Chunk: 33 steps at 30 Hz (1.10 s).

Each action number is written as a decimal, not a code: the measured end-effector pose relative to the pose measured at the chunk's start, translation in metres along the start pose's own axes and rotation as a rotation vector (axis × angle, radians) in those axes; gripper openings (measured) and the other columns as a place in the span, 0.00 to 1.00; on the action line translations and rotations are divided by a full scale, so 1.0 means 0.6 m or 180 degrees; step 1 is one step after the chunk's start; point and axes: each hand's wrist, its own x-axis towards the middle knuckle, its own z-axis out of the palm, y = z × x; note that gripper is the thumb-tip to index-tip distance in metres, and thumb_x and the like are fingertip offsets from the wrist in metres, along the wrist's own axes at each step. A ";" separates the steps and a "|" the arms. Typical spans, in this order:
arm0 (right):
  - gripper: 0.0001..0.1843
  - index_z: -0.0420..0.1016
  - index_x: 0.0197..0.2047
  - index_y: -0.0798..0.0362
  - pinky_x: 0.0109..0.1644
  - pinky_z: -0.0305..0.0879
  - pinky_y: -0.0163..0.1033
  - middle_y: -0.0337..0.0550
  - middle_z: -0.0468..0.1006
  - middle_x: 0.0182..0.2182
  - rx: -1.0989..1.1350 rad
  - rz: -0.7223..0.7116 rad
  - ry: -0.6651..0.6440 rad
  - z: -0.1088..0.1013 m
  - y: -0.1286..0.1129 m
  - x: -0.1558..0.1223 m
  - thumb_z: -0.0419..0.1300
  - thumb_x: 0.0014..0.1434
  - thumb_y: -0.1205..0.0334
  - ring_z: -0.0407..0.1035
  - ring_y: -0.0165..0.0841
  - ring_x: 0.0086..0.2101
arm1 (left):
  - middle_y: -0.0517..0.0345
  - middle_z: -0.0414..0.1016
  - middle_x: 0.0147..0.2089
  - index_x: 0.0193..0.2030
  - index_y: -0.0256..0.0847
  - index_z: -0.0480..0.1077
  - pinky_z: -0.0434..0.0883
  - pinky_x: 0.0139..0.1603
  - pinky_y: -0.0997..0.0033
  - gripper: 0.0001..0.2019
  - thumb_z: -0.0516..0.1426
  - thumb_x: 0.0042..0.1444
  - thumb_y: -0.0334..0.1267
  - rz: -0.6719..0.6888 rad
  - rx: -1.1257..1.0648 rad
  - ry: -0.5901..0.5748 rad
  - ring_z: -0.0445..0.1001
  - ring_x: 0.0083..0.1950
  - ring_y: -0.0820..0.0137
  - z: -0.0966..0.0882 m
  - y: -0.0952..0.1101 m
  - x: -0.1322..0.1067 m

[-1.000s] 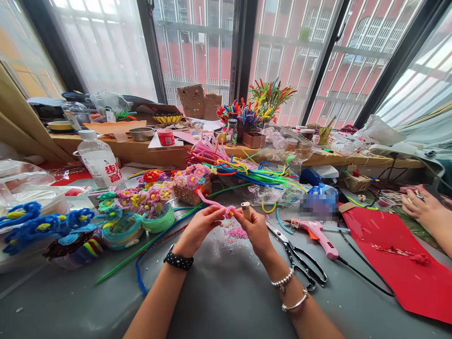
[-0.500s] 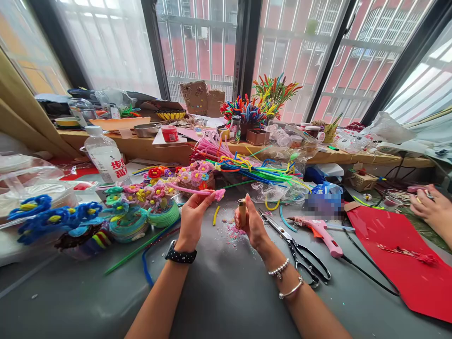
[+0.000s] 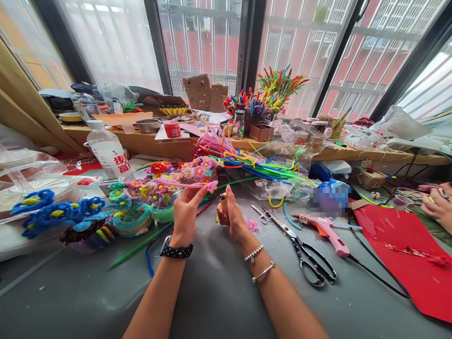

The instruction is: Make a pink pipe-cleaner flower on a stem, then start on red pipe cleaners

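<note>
Between thumb and fingers, my left hand [image 3: 187, 207] pinches a pink pipe cleaner [image 3: 212, 187], its fluffy tip sticking out to the right. My right hand [image 3: 231, 212] is closed round a tan lighter [image 3: 223, 201], held upright with the thumb at its top; I cannot make out a flame. The lighter is close to the pink tip, a small gap apart. Pink fuzz bits [image 3: 251, 225] lie on the table [image 3: 219, 292] just right of my right hand. Pipe-cleaner flowers [image 3: 155, 188] in small pots stand left of my left hand.
Large black-handled scissors [image 3: 300, 247] and a pink glue gun [image 3: 332, 233] lie to the right, beside red sheet material [image 3: 399, 254]. Bundled pipe cleaners [image 3: 261, 165] lie behind my hands. A plastic bottle [image 3: 108, 150] stands at left. Another person's hand [image 3: 438, 207] is at far right.
My right hand has brought the lighter leftward, nearer the pink tip. My left hand has shifted slightly left, still holding the pipe cleaner. The view has shifted a little.
</note>
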 end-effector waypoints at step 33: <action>0.31 0.48 0.08 0.51 0.13 0.31 0.30 0.30 0.44 0.06 -0.0093 -0.0054 0.0025 -0.008 0.015 0.008 0.38 0.51 0.38 0.37 0.20 0.08 | 0.56 0.75 0.32 0.31 0.36 0.71 0.66 0.43 0.68 0.12 0.61 0.38 0.40 -0.0281 0.0188 -0.0086 0.72 0.38 0.68 0.007 -0.001 -0.007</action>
